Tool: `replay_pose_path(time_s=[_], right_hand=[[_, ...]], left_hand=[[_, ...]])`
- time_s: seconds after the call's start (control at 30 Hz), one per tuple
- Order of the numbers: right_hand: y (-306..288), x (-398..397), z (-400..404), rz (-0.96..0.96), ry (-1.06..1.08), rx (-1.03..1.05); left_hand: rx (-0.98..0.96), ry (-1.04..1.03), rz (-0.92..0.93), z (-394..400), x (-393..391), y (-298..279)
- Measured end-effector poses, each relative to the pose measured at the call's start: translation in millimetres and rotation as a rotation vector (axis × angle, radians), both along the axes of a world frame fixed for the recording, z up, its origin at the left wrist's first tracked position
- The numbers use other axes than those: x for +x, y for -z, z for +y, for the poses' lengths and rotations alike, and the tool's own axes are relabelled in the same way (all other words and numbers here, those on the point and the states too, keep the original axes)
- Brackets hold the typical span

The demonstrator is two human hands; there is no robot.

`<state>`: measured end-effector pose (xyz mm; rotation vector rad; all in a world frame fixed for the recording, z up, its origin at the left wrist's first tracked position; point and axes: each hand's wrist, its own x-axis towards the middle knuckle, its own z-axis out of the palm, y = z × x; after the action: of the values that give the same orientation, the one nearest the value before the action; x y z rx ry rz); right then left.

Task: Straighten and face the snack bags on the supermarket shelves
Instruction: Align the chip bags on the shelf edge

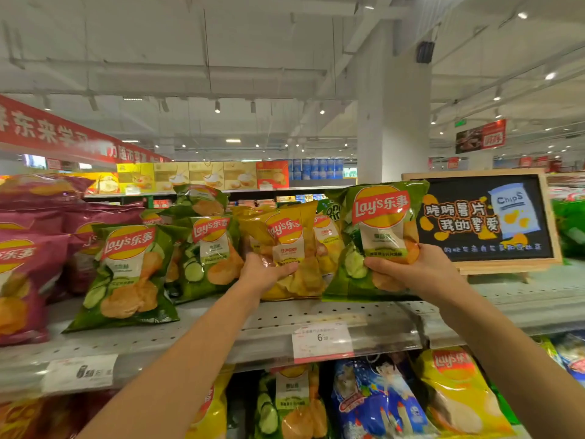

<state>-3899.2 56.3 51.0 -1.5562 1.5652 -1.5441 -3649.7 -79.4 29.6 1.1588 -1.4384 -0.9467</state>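
Observation:
On the top shelf [221,331] stand Lay's chip bags facing me. My left hand [264,270] grips the lower part of a yellow bag [286,245] in the middle of the row. My right hand [411,264] holds a green cucumber bag [376,229] upright at the row's right end, fingers curled round its lower front. Two more green bags stand to the left, one [126,274] leaning near the shelf's front edge, the other [209,248] further back. Purple bags [22,267] fill the far left.
A wood-framed chalkboard chip sign [484,220] stands on the shelf just right of the green bag. Price tags [321,342] hang on the shelf's front rail. The lower shelf holds yellow [456,394], blue [376,403] and green bags. A white pillar [392,122] rises behind.

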Motion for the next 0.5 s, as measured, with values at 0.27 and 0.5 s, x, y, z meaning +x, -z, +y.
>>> replay_pose_path(time_s=[0.27,0.5], right_hand=[[8.1,8.2,5.3,0.012,-0.078,-0.029],[-1.5,50.7,-11.8,0.029,-0.107,-0.021]], left_hand=[[0.05,0.102,-0.073,-4.1,-7.4,-4.4],[-0.075,-0.017,-0.358,37.1,40.6,-7.1]])
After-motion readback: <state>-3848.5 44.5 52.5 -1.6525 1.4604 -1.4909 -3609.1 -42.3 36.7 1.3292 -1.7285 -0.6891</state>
